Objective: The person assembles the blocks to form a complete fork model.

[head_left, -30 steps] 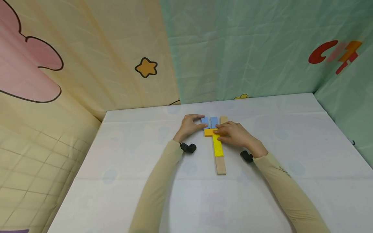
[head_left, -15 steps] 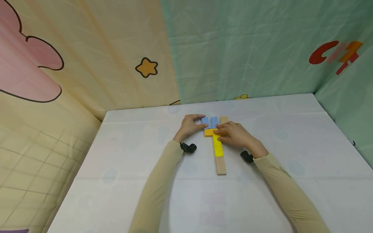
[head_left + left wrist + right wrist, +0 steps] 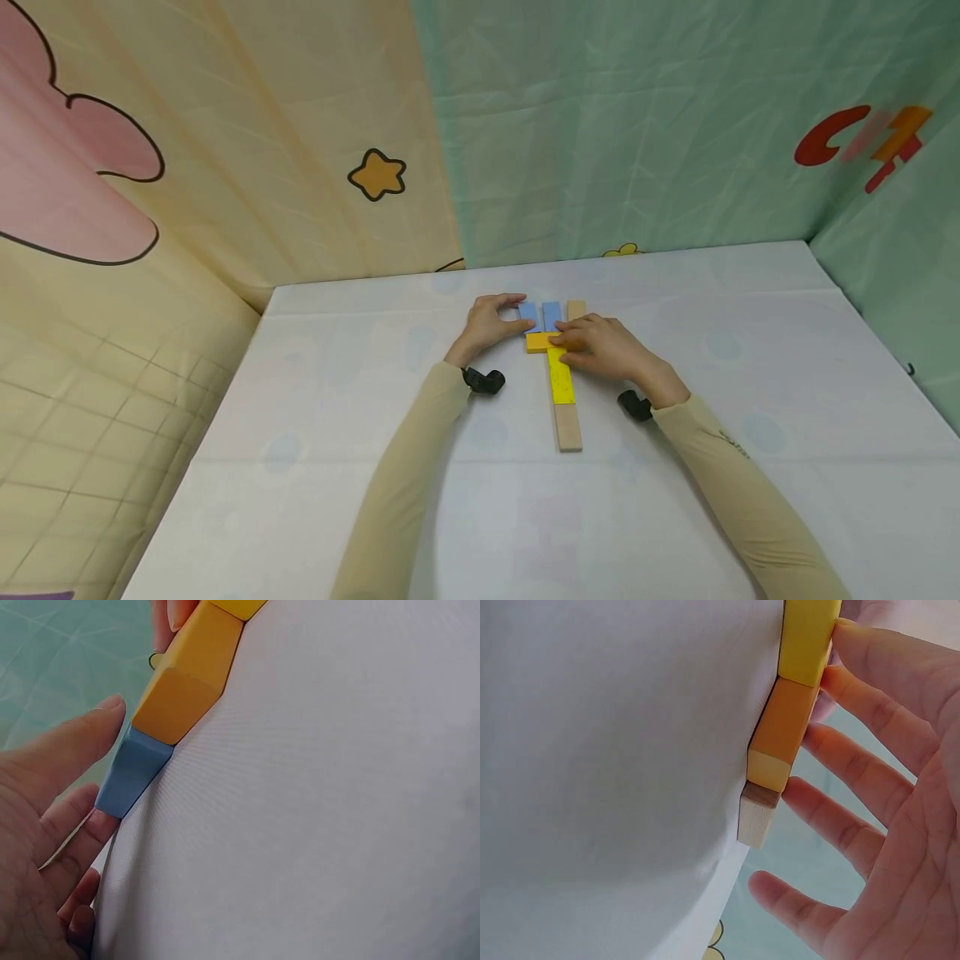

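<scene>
Several flat blocks lie joined on the table in the head view. An orange block point(image 3: 536, 342) forms a crossbar, with a yellow block point(image 3: 561, 380) and a plain wooden block point(image 3: 568, 428) in line below it. Beyond the crossbar stand a left blue block point(image 3: 528, 314), a second blue block point(image 3: 551, 314) and another wooden block point(image 3: 576, 308). My left hand point(image 3: 487, 323) pinches the left blue block between thumb and fingers. With fairly straight fingers, my right hand point(image 3: 602, 346) rests its fingertips on the orange and yellow blocks, hiding the crossbar's right end.
A white cloth with faint dots covers the table point(image 3: 300, 500). Behind it hangs a printed curtain point(image 3: 600, 125), beige on the left and green on the right. Each wrist carries a small black camera, such as the left wrist camera point(image 3: 486, 382).
The left index fingertip has shifted very slightly at the left blue block, which now sits a touch straighter. My right hand and the other blocks stay in place.
</scene>
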Demonstrator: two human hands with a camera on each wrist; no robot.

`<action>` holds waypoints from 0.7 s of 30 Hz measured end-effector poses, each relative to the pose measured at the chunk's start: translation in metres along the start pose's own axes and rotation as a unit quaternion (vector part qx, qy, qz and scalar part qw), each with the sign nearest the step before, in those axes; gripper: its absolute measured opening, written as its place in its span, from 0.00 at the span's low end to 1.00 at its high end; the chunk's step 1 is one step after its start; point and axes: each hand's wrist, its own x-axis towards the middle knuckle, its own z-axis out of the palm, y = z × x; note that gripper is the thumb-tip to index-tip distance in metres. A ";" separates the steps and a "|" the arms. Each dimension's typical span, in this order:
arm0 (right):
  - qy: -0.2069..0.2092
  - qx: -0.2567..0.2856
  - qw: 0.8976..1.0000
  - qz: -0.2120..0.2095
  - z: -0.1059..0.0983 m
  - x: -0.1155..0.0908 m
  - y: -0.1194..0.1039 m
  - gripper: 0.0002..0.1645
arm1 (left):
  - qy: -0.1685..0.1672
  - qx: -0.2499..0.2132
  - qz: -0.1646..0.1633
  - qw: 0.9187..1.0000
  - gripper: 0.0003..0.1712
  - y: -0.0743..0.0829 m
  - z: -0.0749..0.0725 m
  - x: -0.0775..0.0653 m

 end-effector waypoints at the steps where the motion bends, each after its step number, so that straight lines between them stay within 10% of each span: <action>1: -0.001 0.001 1.000 0.002 0.000 0.000 0.000 0.22 | -0.002 -0.006 -0.001 1.000 0.33 0.000 0.000 0.000; 10: -0.012 0.003 1.000 0.013 -0.002 -0.003 -0.004 0.22 | -0.036 -0.049 -0.014 0.998 0.45 0.002 -0.005 -0.012; 21: -0.006 0.023 1.000 0.009 -0.002 -0.004 -0.005 0.21 | 0.027 -0.049 0.004 0.998 0.36 0.016 -0.017 -0.050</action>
